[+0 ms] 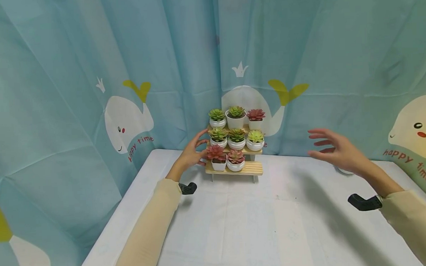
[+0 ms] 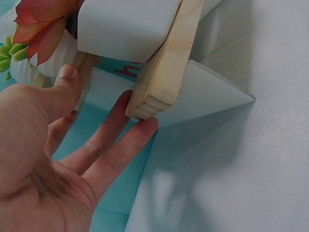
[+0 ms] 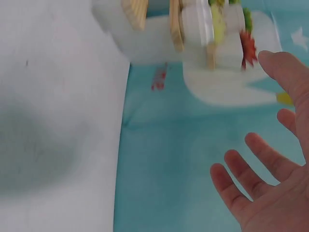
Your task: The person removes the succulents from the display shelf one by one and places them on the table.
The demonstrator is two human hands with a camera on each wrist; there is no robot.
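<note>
A three-tier wooden plant stand on clear side panels holds several small artificial succulents in white pots. Three stand on the top tier and three on the middle one. The bottom tier bears a red succulent and a pink one, with bare wood at its right end. My left hand is at the stand's left side; in the left wrist view two extended fingertips touch the bottom plank's end, the thumb beside the middle tier. Further right, my right hand hovers in the air, fingers spread and holding nothing.
A white-clothed table lies under the stand. Behind it hangs a blue curtain with whale prints. At the table's back right, a white object is mostly hidden by my right forearm.
</note>
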